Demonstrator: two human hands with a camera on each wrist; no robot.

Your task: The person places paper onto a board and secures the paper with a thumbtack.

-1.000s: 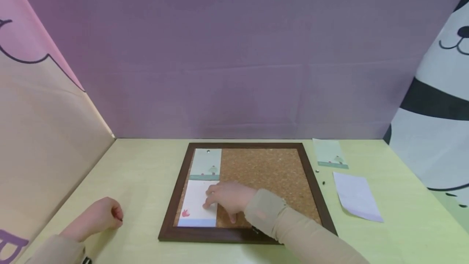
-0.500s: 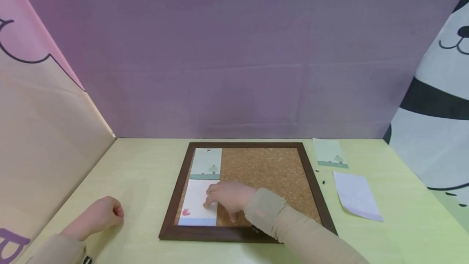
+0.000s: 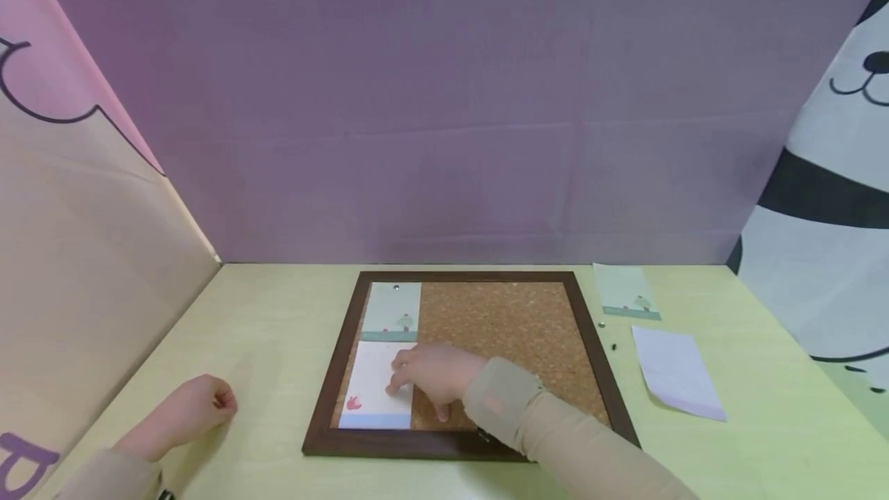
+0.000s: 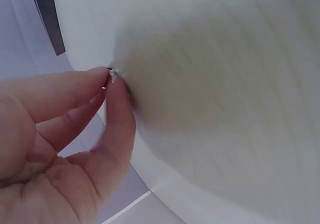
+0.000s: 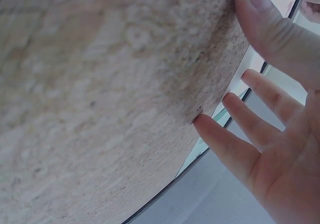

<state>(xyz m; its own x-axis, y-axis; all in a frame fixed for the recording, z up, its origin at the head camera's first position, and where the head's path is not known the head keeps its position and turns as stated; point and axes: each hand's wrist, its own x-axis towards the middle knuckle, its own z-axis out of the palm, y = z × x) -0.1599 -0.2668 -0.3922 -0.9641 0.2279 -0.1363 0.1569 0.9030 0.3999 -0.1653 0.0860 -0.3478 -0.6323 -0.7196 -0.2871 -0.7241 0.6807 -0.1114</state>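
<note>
A dark-framed corkboard (image 3: 507, 322) lies on the table. A pale green card (image 3: 389, 311) with a tree print sits at its upper left, a silver thumbtack (image 3: 397, 287) near its top edge. Below it lies a white card (image 3: 364, 376) with a red print and a blue strip. My right hand (image 3: 437, 373) rests over this card and the cork, its fingers spread, fingertips on the card. To the left of the board, my left hand (image 3: 194, 407) pinches a small shiny silver thumbtack (image 4: 113, 74) between thumb and fingertips, partly hidden by them.
Right of the board lie another green tree card (image 3: 628, 292) and a white sheet (image 3: 677, 373) with a curled edge. Two tiny pieces, one silvery (image 3: 602, 325) and one dark (image 3: 614, 346), lie beside the frame. A purple backdrop (image 3: 444, 137) stands behind the table.
The left hand has turned slightly and shifted a touch to the right. The right hand has stayed in place on the card.
</note>
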